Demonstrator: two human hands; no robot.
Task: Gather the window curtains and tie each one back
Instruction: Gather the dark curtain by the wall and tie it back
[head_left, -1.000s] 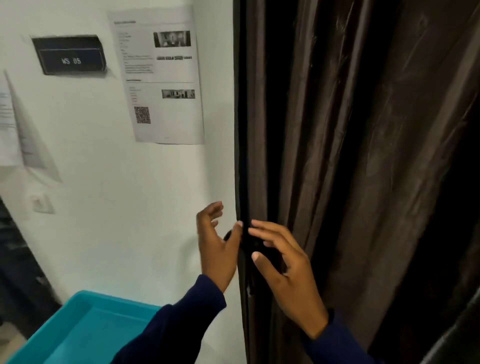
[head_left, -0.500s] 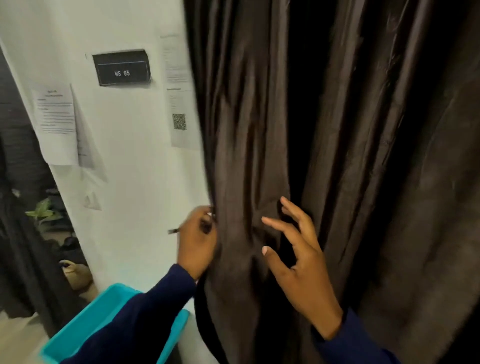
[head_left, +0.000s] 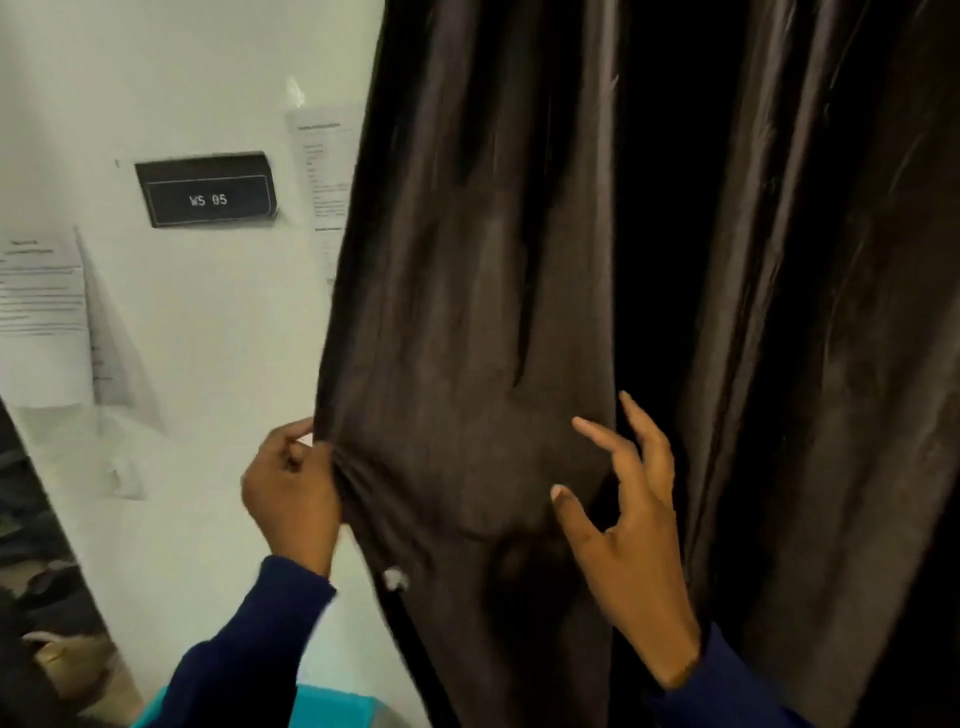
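Dark brown satin window curtain (head_left: 467, 364) hangs across centre and right of frame, against a white wall (head_left: 208, 364). Left hand (head_left: 291, 493), lower centre-left, pinches the curtain's left edge, fingers curled onto bunched fabric. Right hand (head_left: 623, 525), lower centre-right, lies at a fold, fingers spread apart, gripping nothing. Black "WS 05" sign (head_left: 207, 189) upper left.
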